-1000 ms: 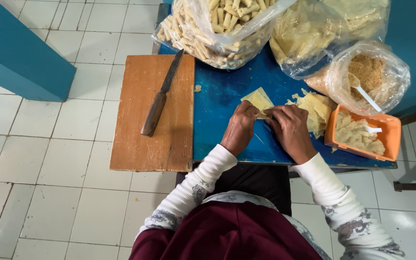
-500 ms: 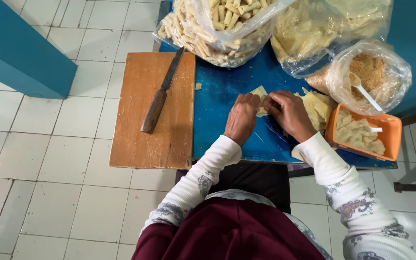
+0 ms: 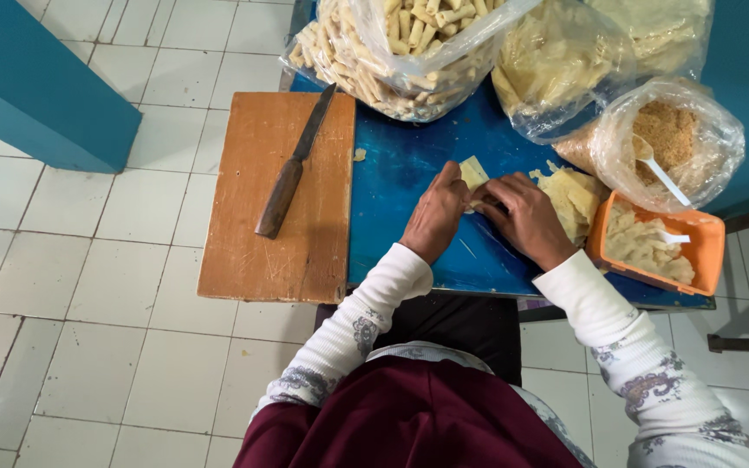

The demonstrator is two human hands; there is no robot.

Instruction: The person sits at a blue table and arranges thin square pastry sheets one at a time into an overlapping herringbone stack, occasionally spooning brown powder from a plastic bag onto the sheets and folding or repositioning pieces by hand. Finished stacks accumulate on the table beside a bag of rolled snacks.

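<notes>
Both hands, left hand [image 3: 435, 218] and right hand [image 3: 524, 217], fingers closed on pale, thin pastry wrapper [image 3: 473, 172], over blue bench [image 3: 400, 173], white tiled floor [image 3: 88, 260]

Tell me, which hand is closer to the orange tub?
The right. The right hand rests on the blue table just beside the orange tub, with the wrapper stack between them. The left hand sits farther off, toward the cutting board.

Knife [image 3: 292, 178] on board [image 3: 253, 251] — left of hands [image 3: 478, 217]
</notes>
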